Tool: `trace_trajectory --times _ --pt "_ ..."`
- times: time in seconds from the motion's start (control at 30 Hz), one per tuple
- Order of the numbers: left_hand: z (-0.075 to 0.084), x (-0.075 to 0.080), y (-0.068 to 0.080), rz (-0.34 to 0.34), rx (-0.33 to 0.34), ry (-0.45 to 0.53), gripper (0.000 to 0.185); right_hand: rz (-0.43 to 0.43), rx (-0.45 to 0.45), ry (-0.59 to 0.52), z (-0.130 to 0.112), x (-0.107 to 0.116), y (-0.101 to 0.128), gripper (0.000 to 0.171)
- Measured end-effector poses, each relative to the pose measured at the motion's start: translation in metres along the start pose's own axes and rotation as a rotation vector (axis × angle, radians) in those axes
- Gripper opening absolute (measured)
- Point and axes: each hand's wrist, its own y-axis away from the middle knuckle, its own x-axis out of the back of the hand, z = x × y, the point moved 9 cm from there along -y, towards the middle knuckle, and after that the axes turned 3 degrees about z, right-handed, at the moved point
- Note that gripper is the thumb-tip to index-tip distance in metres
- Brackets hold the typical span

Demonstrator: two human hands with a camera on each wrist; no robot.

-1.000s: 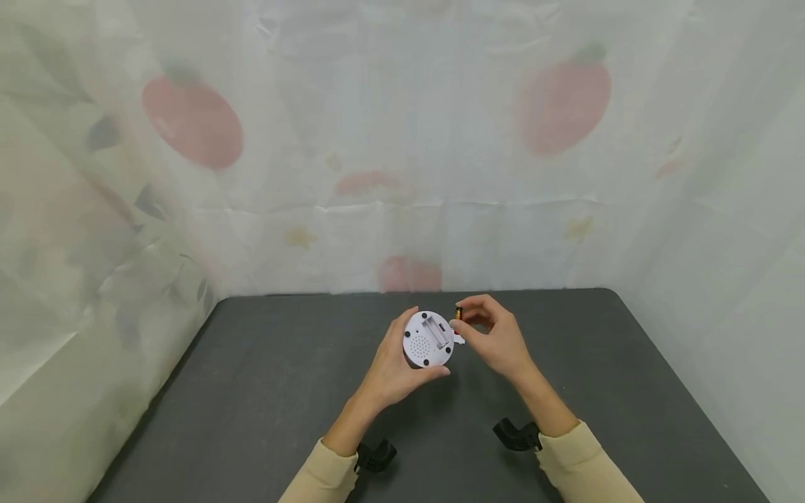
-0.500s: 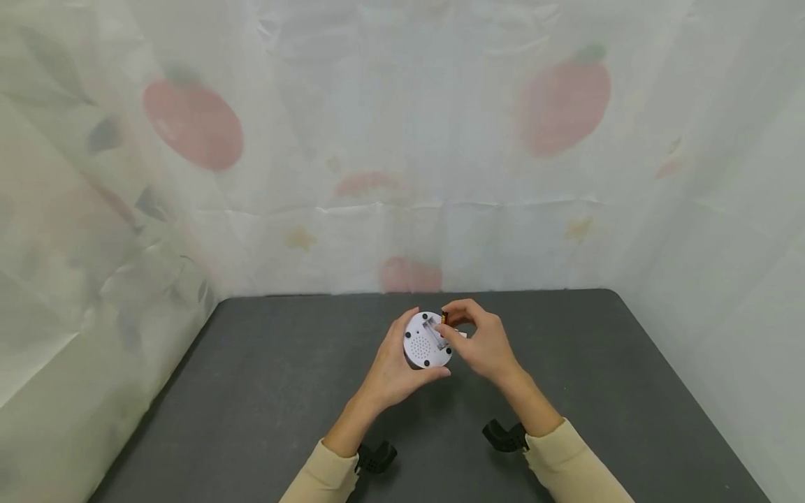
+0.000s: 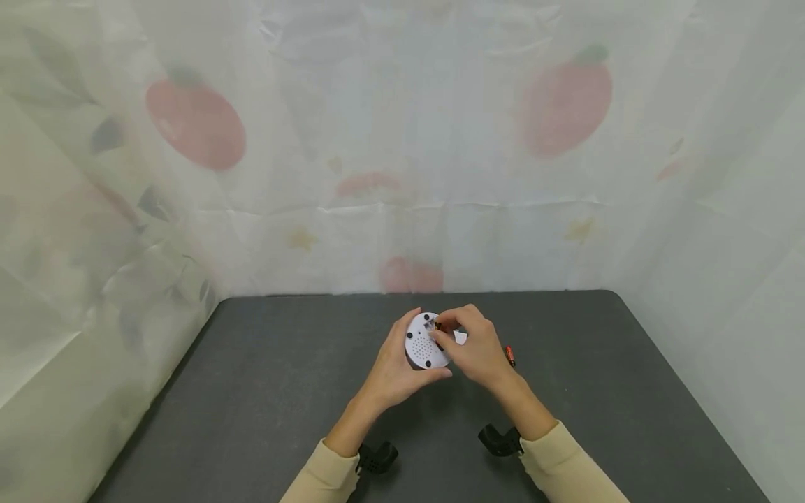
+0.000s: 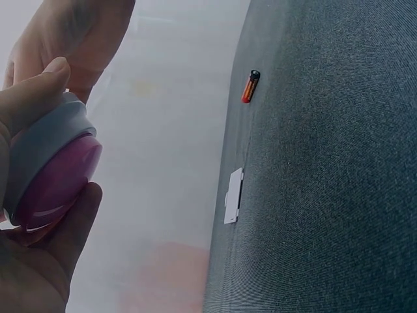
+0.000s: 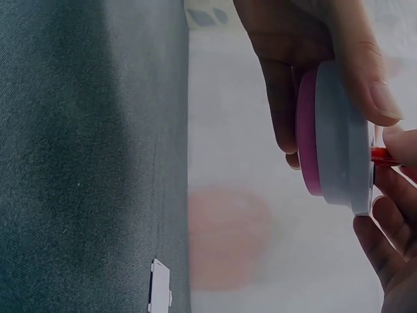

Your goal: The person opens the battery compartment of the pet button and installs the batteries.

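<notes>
My left hand (image 3: pixel 391 374) grips a round white device (image 3: pixel 420 349) by its edge, its underside turned up. That underside has a cluster of small holes, black round feet and a battery slot; the other side (image 4: pixel 62 186) is pink in the left wrist view. Thumb and forefinger of my right hand (image 3: pixel 476 349) pinch a battery (image 5: pixel 381 155) at the slot, and these fingers partly cover the slot. In the right wrist view the battery's red end shows against the device's underside.
On the dark table (image 3: pixel 283 391) lie a second battery (image 4: pixel 251 86), red and black, and a small white battery cover (image 4: pixel 234 195). A pale curtain (image 3: pixel 402 140) with fruit prints stands behind the table. Each wrist carries a black camera mount (image 3: pixel 499 441).
My right hand has moved left with the battery, from beside the device onto its slot. The loose battery on the table has come into view behind it. My left hand holds still.
</notes>
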Motion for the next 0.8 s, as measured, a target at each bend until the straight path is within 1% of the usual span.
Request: trace_trajectory --times 0.13,0.23,0.57,0.7,0.8 --pt "0.0 -0.001 0.0 -0.006 0.001 0.001 0.107 -0.007 0.017 -0.005 0.0 -0.001 0.0 0.021" --pt "0.0 -0.001 0.0 -0.002 0.001 -0.004 0.107 -0.02 0.002 -0.029 0.003 -0.001 0.0 0.015" --pt "0.003 -0.003 0.0 -0.002 -0.025 -0.016 0.107 -0.044 -0.171 -0.194 0.02 -0.002 -0.001 0.011" --pt "0.005 -0.005 0.0 -0.012 -0.032 -0.02 0.107 -0.058 -0.227 -0.224 0.026 -0.006 0.001 0.01" --pt "0.005 -0.005 0.001 -0.013 -0.033 -0.018 0.107 -0.064 -0.299 -0.267 0.034 -0.008 0.003 0.01"
